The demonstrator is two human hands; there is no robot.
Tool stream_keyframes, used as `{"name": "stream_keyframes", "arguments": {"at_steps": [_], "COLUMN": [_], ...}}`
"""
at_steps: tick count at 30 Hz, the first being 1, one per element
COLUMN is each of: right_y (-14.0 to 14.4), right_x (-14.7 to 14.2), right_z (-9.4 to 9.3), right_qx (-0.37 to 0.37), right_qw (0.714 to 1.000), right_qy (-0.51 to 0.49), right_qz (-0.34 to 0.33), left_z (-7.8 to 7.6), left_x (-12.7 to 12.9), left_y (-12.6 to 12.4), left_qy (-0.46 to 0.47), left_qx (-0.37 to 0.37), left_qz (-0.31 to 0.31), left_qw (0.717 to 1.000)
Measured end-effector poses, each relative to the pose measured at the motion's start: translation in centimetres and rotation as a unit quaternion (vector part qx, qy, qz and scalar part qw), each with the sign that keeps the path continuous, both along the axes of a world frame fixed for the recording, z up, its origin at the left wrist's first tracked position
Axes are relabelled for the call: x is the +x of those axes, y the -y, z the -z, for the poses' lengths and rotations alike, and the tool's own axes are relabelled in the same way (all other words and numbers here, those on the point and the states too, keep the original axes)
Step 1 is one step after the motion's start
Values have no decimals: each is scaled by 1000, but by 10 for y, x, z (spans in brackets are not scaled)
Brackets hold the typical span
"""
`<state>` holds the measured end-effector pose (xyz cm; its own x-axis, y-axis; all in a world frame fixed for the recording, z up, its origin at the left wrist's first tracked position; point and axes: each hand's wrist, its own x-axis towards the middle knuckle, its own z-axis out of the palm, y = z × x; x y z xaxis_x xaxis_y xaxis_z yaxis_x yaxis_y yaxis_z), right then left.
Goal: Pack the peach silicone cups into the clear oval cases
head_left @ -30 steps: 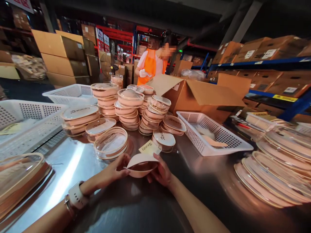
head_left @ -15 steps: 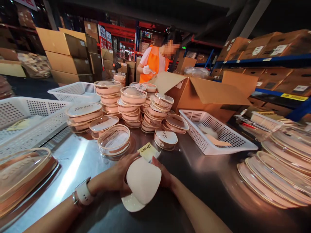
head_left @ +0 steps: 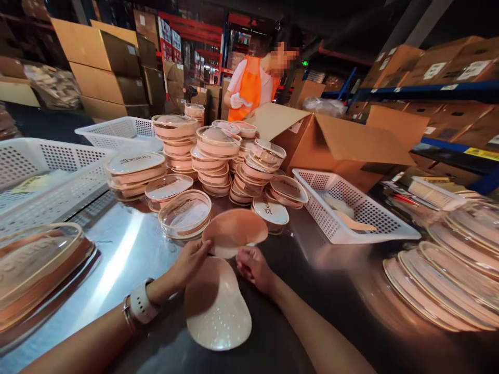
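Right in the centre of the frame, my left hand [head_left: 194,264] is pinching the left edge of the upper pad [head_left: 236,226], thumb and fingers narrow on the rim. My right hand [head_left: 255,267] is bunching its fingers tight at the pad's lower edge, seeming to pinch it as well. Below, at bottom centre, the lower pad [head_left: 220,319] is showing its glossy, speckled face; I can't tell whether it's resting on the metal tabletop [head_left: 304,322] or hanging from the left hand.

So here I'm judging that edges are what matter: I'm wanting only fingertips on the rims, with that shiny face staying untouched, since it may be marking or sticking. I'm reckoning on a light, even pull from both sides, because a thin curved piece like this could be creasing or tearing under a jerk. The oval case [head_left: 185,215] is sitting just beside the upper pad, towards mid-left, so I'm favouring small wrist movements there, with the stacked cases [head_left: 216,156] crowding upper centre.
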<state>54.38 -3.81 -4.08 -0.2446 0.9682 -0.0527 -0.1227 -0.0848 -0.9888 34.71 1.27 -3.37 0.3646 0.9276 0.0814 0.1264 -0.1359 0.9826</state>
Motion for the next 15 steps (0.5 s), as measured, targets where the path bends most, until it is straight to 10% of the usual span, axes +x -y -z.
{"name": "stream_keyframes", "arguments": {"at_steps": [9,15], "right_y": [2,4], "right_x": [-11,-9], "right_z": [10,4], "right_qx": [52,-14], "right_qw": [995,998], "right_qy": [-5,24], "right_qz": [83,61], "left_z": [-20,-10], "left_x": [6,9], "left_y": [27,27], "left_qy": [160,100], "left_qx": [-283,-269], "left_qz": [93,176], "left_qw": [941,942]}}
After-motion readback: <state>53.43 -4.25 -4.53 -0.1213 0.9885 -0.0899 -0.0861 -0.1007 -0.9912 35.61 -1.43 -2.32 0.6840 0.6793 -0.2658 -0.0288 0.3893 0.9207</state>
